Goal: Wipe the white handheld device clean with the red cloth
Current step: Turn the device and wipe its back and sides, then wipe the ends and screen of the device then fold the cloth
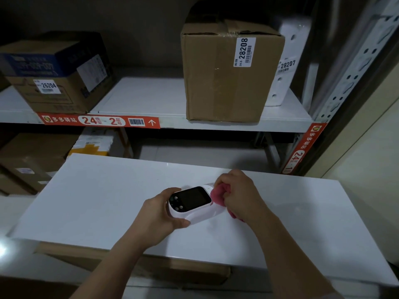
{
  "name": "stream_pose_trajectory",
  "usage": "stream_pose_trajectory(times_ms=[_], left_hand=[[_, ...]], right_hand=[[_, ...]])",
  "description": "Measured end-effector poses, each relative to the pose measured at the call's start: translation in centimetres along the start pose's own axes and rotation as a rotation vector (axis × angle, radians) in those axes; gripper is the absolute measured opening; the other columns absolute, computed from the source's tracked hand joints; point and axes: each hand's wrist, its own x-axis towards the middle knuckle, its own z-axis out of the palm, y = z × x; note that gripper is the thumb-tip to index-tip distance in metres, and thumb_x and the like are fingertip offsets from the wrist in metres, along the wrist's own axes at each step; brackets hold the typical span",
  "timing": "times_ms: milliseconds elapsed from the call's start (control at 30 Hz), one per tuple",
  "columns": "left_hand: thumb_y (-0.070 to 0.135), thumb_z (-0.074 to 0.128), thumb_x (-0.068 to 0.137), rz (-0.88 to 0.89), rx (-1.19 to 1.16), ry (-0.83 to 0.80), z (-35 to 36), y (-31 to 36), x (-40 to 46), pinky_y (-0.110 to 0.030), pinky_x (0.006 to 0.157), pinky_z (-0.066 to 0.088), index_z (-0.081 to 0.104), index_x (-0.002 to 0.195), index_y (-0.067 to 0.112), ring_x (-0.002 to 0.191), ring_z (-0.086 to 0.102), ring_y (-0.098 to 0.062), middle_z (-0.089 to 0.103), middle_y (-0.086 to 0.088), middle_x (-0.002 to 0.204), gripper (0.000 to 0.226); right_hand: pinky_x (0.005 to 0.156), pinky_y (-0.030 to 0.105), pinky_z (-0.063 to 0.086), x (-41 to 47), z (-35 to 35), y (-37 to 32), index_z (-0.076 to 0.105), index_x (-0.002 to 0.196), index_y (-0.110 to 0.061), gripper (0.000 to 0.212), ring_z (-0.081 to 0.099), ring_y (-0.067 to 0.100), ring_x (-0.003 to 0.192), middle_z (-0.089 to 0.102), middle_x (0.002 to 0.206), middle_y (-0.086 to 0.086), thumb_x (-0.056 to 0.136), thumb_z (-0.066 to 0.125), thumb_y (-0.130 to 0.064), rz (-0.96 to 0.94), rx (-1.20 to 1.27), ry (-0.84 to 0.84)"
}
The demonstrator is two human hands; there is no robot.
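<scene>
1. Where the white board (90, 201) lies in front of the shelving, the white handheld device (191, 205) sits near its middle, dark screen up, button end toward the left hand.
2. Left hand (160, 214) grips the device's button end: fingers curled over the far side, thumb along the near edge.
3. Right hand (239, 196) is closed round the bunched red cloth (219, 196), pressing it against the device's other end; a tail of cloth shows under the wrist.
4. Behind, a metal shelf (151, 98) carries a tall brown carton (222, 78) labelled 28208, with a white parcel (287, 67) marked 28207 just beside it.
5. Far left on the same shelf: a blue-topped box (56, 72), label 26204.
6. Red shelf tag (99, 121) reads 24-2.
7. More cartons (28, 160) sit on the level below, left.
</scene>
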Motion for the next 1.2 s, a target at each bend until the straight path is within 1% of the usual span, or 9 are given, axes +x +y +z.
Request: stream_pose_trajectory(times_ms=[100, 200, 300, 400, 567, 733, 867, 1033, 1200], left_hand=[[0.019, 0.087, 0.064, 0.052, 0.055, -0.036, 0.0, 0.3, -0.3, -0.014, 0.087, 0.046, 0.046, 0.131, 0.033, 0.100, 0.056, -0.008, 0.058, 0.018, 0.110, 0.079], [0.016, 0.086, 0.065, 0.070, 0.057, -0.043, 0.0, 0.3, -0.4, -0.012, 0.088, 0.044, 0.046, 0.134, 0.033, 0.101, 0.056, -0.007, 0.057, 0.018, 0.111, 0.082], [0.015, 0.086, 0.065, 0.064, 0.060, -0.047, 0.0, 0.1, -0.4, -0.007, 0.083, 0.041, 0.046, 0.133, 0.034, 0.098, 0.056, -0.007, 0.056, 0.019, 0.109, 0.081], [0.016, 0.086, 0.065, 0.045, 0.050, -0.050, -0.1, -0.1, -0.3, -0.017, 0.088, 0.047, 0.046, 0.133, 0.032, 0.101, 0.057, -0.011, 0.059, 0.015, 0.111, 0.081], [0.014, 0.086, 0.064, 0.059, 0.042, -0.051, -0.3, 0.1, -0.2, -0.015, 0.088, 0.046, 0.048, 0.133, 0.032, 0.101, 0.057, -0.011, 0.059, 0.015, 0.111, 0.081], [0.013, 0.086, 0.065, 0.101, 0.047, -0.061, -0.5, 0.4, -0.5, -0.009, 0.087, 0.042, 0.048, 0.133, 0.034, 0.102, 0.055, -0.006, 0.057, 0.019, 0.112, 0.081], [0.015, 0.086, 0.065, 0.135, 0.073, -0.083, -0.2, 0.6, -0.7, 0.006, 0.075, 0.037, 0.049, 0.131, 0.037, 0.099, 0.054, -0.003, 0.056, 0.024, 0.109, 0.079], [0.014, 0.086, 0.066, 0.091, 0.053, -0.078, -0.2, 0.2, -0.5, -0.011, 0.089, 0.043, 0.046, 0.135, 0.034, 0.102, 0.053, -0.007, 0.056, 0.018, 0.115, 0.082], [0.014, 0.086, 0.065, 0.045, -0.007, -0.049, -0.3, -0.5, -0.1, -0.017, 0.088, 0.047, 0.047, 0.132, 0.035, 0.103, 0.058, -0.011, 0.059, 0.015, 0.112, 0.080]], right_hand=[[0.060, 0.025, 0.036, 1.3, 1.7, 0.7, 0.068, 0.073, -0.016, 0.027, 0.055, 0.030, 0.073, 0.051, 0.080, 0.000, 0.060, 0.063, 0.007, -0.105, -0.151, 0.135], [0.064, 0.032, 0.042, 2.0, 3.0, 1.4, 0.065, 0.078, -0.021, 0.030, 0.056, 0.032, 0.079, 0.057, 0.085, 0.000, 0.063, 0.066, 0.005, -0.094, -0.255, 0.173], [0.072, 0.030, 0.040, 1.8, 2.0, 1.2, 0.063, 0.075, -0.024, 0.020, 0.056, 0.030, 0.084, 0.056, 0.087, -0.008, 0.073, 0.062, -0.004, -0.077, -0.262, 0.056], [0.067, 0.030, 0.045, 0.7, 0.2, 0.4, 0.066, 0.070, -0.021, 0.022, 0.054, 0.030, 0.079, 0.054, 0.085, -0.005, 0.074, 0.058, -0.001, -0.060, -0.184, -0.105], [0.072, 0.034, 0.048, -0.7, -0.9, -0.9, 0.066, 0.078, -0.025, 0.006, 0.054, 0.026, 0.088, 0.052, 0.089, -0.003, 0.078, 0.062, -0.022, -0.053, -0.376, -0.254], [0.063, 0.030, 0.045, 0.5, 0.4, -1.3, 0.066, 0.076, -0.023, 0.010, 0.052, 0.025, 0.086, 0.050, 0.087, -0.004, 0.075, 0.061, -0.014, -0.013, -0.342, -0.054], [0.072, 0.028, 0.037, 1.5, 2.0, -0.8, 0.067, 0.083, -0.024, 0.018, 0.053, 0.028, 0.086, 0.049, 0.087, -0.002, 0.078, 0.059, -0.009, -0.061, -0.368, 0.057], [0.075, 0.032, 0.047, 0.8, 0.0, -0.7, 0.063, 0.075, -0.026, 0.013, 0.056, 0.024, 0.085, 0.054, 0.091, -0.002, 0.079, 0.061, -0.014, -0.008, -0.231, -0.075], [0.070, 0.032, 0.049, -0.4, -1.6, -1.0, 0.059, 0.068, -0.030, 0.026, 0.057, 0.017, 0.082, 0.054, 0.086, -0.006, 0.068, 0.066, -0.005, 0.084, -0.181, -0.277]])
